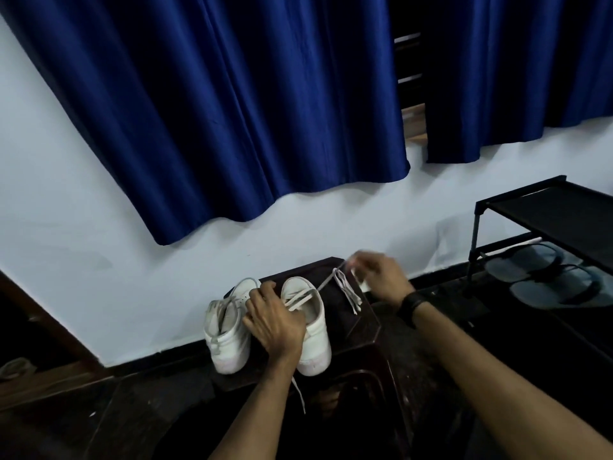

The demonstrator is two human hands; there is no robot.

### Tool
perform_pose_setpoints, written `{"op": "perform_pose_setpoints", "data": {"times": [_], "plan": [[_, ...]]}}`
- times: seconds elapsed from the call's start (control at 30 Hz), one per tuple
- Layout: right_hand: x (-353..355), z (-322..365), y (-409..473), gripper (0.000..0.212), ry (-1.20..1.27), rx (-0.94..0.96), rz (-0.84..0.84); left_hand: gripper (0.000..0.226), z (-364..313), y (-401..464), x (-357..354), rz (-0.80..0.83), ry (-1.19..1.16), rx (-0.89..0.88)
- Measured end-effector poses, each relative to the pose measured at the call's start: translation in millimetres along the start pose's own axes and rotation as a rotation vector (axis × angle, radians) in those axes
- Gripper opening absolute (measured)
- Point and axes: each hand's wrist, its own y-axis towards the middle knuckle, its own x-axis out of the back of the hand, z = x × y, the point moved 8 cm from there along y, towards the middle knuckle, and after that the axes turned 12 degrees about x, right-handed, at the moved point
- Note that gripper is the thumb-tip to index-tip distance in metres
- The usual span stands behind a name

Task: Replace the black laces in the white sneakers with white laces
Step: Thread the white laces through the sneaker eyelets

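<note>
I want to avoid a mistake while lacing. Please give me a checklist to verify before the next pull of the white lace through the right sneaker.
1. Right white low-top sneaker held steady: ok, the left hand rests on it, fingers spread.
2. White flat lace gripped: ok, the right hand pinches its raised end, though the hand is blurred.
3. Lace path free: ok, it runs taut from the eyelets to the hand.
4. Other lace end: not ok, it dangles over the edge of the dark wooden stool.
5. Left white sneaker laced white: ok.
6. Black laces removed: cannot tell; none are visible.
</note>
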Motion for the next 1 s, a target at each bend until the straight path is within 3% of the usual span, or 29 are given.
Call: {"op": "perform_pose_setpoints", "data": {"times": [0.07, 0.1, 0.17, 0.23, 0.27, 0.37, 0.43, 0.57, 0.7, 0.77, 0.83, 1.0], "plan": [[43, -15, 5, 0.028, 0.496, -0.128, -0.484, 0.061, 2, -1, 1, 0.004, -0.025, 0.033], [50, -15, 4, 0.029, 0.681, -0.170, -0.597, 0.061, 3, -1, 1, 0.008, -0.039, 0.050], [40, -1, 5, 0.028, 1.005, -0.174, -0.560, 0.058, 5, -3, 1, 0.016, -0.072, 0.066], [14, 18, 3, 0.029, 1.221, -0.218, -0.340, 0.052, 9, -2, -1, 0.026, -0.129, 0.088], [1, 24, 0, 0.026, 1.117, -0.248, -0.209, 0.048, 11, -1, -2, 0.043, -0.158, 0.111], [-27, 19, -10, 0.015, 0.128, -0.118, 0.173, 0.030, 16, -1, -10, 0.126, -0.184, 0.161], [-50, 19, -17, 0.035, -0.216, 0.008, 0.321, 0.023, 19, -3, -11, 0.147, -0.186, 0.181], [-70, 25, -19, 0.039, -0.301, 0.080, 0.309, 0.021, 22, -4, -10, 0.155, -0.195, 0.234], [-71, 12, -13, 0.037, -0.424, 0.005, 0.291, 0.016, 24, -3, -10, 0.180, -0.162, 0.269], [-78, 2, -13, 0.050, -0.439, -0.074, 0.368, 0.018, 25, -2, -11, 0.213, -0.117, 0.262], [-85, -5, -12, 0.058, -0.347, -0.147, 0.425, 0.024, 22, 5, -17, 0.308, -0.031, 0.212], [-94, -6, -12, 0.044, -0.297, -0.179, 0.409, 0.051, 10, 37, -26, 0.694, 0.091, 0.083]]}}
